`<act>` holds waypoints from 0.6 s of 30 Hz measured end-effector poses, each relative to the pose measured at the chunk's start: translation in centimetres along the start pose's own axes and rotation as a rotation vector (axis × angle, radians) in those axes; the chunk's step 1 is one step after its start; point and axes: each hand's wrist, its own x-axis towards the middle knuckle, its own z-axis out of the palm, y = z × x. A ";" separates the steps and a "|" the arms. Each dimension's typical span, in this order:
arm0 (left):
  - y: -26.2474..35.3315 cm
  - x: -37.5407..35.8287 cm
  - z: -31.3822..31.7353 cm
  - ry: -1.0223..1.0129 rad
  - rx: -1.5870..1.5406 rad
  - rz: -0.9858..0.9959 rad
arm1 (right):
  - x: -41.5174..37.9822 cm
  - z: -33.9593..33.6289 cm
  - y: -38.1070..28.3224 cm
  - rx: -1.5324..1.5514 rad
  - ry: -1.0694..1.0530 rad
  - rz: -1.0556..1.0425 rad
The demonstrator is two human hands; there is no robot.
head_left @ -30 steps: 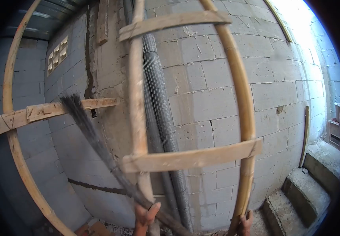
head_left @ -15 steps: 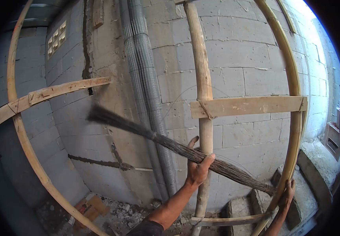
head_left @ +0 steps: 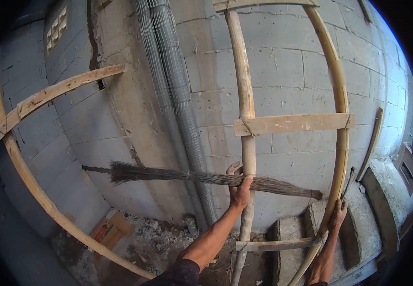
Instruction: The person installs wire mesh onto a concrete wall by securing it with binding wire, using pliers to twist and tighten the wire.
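Observation:
My left hand (head_left: pixel 240 190) is closed round a long bundle of thin dark wires (head_left: pixel 211 178), next to an upright wooden pole (head_left: pixel 243 90). The bundle lies almost level across the view; its left end fans out and its right end is gathered tight. A band ties it left of my hand. Lower right, my right hand (head_left: pixel 338 213) is closed beside a curved-looking bamboo pole (head_left: pixel 341 143). From that fist a slim dark metal tool (head_left: pixel 348 182) sticks up; its exact kind is hard to make out.
A wooden crosspiece (head_left: pixel 294 124) and a lower rung (head_left: pixel 278 245) join the two poles. Behind them, rolled wire mesh (head_left: pixel 185 114) leans on the block wall (head_left: pixel 282 66). Concrete steps (head_left: pixel 359 224) rise at right. Rubble and cardboard (head_left: pixel 113 229) lie lower left.
The wire bundle has swung from a slant to nearly level, its fanned end dropping. My right hand has moved up and left in view, and the slim tool now shows above it.

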 end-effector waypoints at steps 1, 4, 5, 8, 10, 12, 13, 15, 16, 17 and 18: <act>-0.2 -0.3 -0.3 -0.023 0.045 -0.040 | 0.1 -0.1 0.0 -0.075 0.028 -0.033; 0.1 -1.3 -0.5 0.033 -0.136 -0.093 | -0.5 -1.7 -0.8 -0.270 0.099 -0.145; 1.2 -2.2 -0.8 0.076 -0.237 -0.198 | -0.9 -2.2 -1.2 -0.322 0.112 -0.188; 1.4 -5.3 -4.1 0.362 -0.498 -0.371 | -5.4 -4.3 -3.9 -0.480 0.212 -0.408; 1.8 -6.9 -7.5 0.593 -0.604 -0.464 | -10.7 -7.3 -4.7 -0.454 0.111 -0.226; 0.2 -8.5 -13.2 0.822 -0.628 -0.558 | -17.5 -8.0 -6.6 -0.576 -0.050 -0.177; -1.4 -9.6 -17.4 0.810 -0.605 -0.577 | -21.5 -9.0 -4.0 -0.541 -0.025 -0.197; -3.7 -12.2 -25.4 0.879 -0.518 -0.661 | -28.5 -8.9 -2.2 -0.546 -0.243 -0.259; -4.2 -13.2 -28.6 0.954 -0.453 -0.725 | -31.6 -7.5 -2.9 -0.576 -0.483 -0.300; -4.8 -14.3 -31.7 1.052 -0.403 -0.785 | -34.8 -5.8 -3.0 -0.599 -0.585 -0.143; -5.1 -15.4 -34.2 1.144 -0.354 -0.846 | -37.6 -3.9 -3.1 -0.620 -0.679 0.014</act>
